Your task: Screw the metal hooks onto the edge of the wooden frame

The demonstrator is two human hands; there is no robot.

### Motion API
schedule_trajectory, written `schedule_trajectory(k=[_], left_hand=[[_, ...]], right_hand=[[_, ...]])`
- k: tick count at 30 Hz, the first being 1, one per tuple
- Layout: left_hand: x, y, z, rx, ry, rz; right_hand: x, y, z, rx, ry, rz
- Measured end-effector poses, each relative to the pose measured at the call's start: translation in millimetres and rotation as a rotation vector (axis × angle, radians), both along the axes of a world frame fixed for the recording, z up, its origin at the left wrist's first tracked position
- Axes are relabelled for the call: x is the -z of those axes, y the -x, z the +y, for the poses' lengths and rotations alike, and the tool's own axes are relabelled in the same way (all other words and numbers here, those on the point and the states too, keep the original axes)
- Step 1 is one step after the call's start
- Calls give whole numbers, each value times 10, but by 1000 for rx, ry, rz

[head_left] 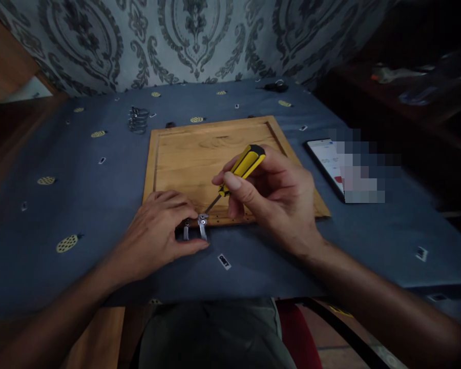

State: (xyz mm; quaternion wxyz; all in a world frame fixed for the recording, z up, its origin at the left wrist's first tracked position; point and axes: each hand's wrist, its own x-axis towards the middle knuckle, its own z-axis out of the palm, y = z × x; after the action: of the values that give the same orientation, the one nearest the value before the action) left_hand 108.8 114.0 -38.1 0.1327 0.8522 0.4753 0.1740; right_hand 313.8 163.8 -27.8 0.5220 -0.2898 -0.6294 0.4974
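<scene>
My right hand is closed around a yellow and black screwdriver, its tip down on a small metal bracket at the near edge of a wooden board. My left hand lies over the board's near edge, fingers curled around the bracket and pinching it in place. The bracket's two metal legs hang over the edge onto the blue cloth.
A blue patterned cloth covers the table. A pile of metal hardware lies at the back left. A phone rests right of the board. A dark key-like item sits at the far edge. Patterned wallpaper behind.
</scene>
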Motion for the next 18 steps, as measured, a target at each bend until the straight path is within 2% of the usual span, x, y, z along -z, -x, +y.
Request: schedule_trajectory(k=[9,12,15,18], left_hand=[[9,2,0,-1,-12,-8],[0,-4,1,-3,-10,-4],[4,-5,2,-7,3,-2],[22,-4,0,-16,-2,-5]], right_hand=[[65,7,6,-44,27,-4],[61,11,-1,2,-8,-14],[40,-36,25,35,-103,-83],[64,-168,80,-37,-327,-301]])
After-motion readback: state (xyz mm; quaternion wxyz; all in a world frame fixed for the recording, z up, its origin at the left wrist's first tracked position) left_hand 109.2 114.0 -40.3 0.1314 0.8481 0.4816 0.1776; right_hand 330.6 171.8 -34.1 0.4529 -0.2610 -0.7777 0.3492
